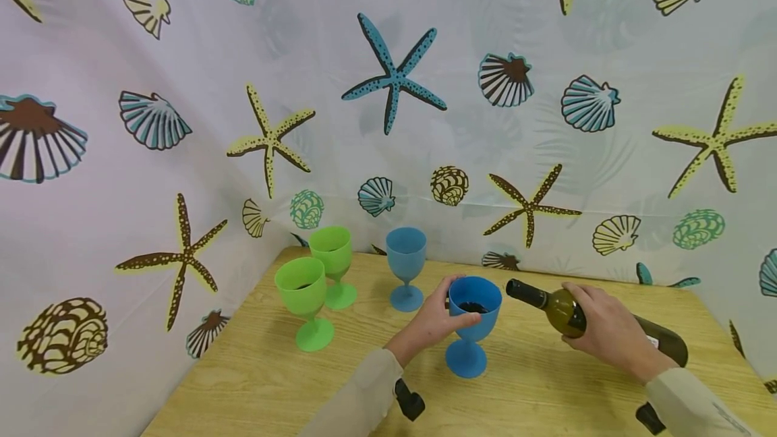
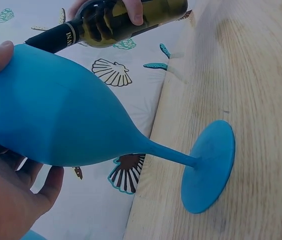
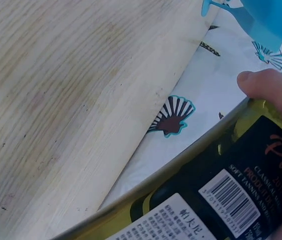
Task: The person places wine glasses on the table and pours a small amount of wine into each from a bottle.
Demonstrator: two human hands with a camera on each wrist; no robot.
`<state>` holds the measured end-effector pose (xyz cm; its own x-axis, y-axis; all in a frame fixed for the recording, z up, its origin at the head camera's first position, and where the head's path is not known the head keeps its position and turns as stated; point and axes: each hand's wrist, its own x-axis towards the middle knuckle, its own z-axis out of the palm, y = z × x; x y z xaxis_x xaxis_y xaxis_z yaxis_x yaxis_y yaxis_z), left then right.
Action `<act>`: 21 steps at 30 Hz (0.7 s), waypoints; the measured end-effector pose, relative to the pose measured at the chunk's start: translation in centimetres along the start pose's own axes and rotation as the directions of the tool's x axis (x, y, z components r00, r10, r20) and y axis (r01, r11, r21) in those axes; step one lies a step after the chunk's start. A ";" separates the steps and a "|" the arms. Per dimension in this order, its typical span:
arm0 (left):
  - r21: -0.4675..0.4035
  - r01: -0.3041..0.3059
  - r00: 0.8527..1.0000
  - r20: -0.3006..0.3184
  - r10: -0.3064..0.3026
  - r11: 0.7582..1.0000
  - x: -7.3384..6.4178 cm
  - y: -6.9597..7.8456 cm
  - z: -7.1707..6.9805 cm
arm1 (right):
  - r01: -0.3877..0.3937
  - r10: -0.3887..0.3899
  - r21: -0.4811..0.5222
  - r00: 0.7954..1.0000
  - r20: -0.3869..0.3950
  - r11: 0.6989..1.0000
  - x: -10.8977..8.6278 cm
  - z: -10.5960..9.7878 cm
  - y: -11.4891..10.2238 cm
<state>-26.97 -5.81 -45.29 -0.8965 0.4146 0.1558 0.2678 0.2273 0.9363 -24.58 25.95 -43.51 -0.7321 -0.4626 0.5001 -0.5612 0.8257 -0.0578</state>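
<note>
My left hand (image 1: 432,319) grips the bowl of a blue plastic goblet (image 1: 476,322), thumb on the near side and fingers round the far side. Dark liquid shows inside the goblet. It stands upright, its round foot (image 2: 208,167) at the tabletop. Around the body of a dark green wine bottle (image 1: 662,340) curls my right hand (image 1: 613,329). The bottle is tilted almost flat, its neck (image 2: 51,40) pointing left, and its mouth is just beside the goblet's rim. In the right wrist view a black label with a barcode (image 3: 230,202) shows on the bottle.
Two green goblets (image 1: 314,334) (image 1: 341,295) stand at the left of the wooden table (image 1: 243,369), with dark contents visible. A lighter blue goblet (image 1: 407,258) stands near the back edge. Behind the table hangs a white curtain (image 1: 328,154) printed with shells and starfish.
</note>
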 end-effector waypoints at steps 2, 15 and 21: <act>-0.005 0.000 1.000 -0.001 0.000 1.000 0.0 0.0 0.0 | -0.034 0.035 0.019 0.999 -0.012 0.999 -0.3 -0.1 0.2; 0.004 -0.001 1.000 -0.010 0.001 1.000 0.0 0.1 0.2 | -0.286 0.299 0.196 0.953 -0.040 0.938 -1.1 -1.8 0.2; 0.011 -0.001 1.000 -0.016 0.001 1.000 0.0 0.0 0.2 | -0.377 0.416 0.316 0.907 -0.064 0.870 -1.0 -2.1 0.0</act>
<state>-26.88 -5.64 -45.31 -0.9016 0.4010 0.1621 0.2727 0.2361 0.9327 -23.07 27.09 -42.17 -0.8730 -0.0555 0.4845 -0.3345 0.7911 -0.5122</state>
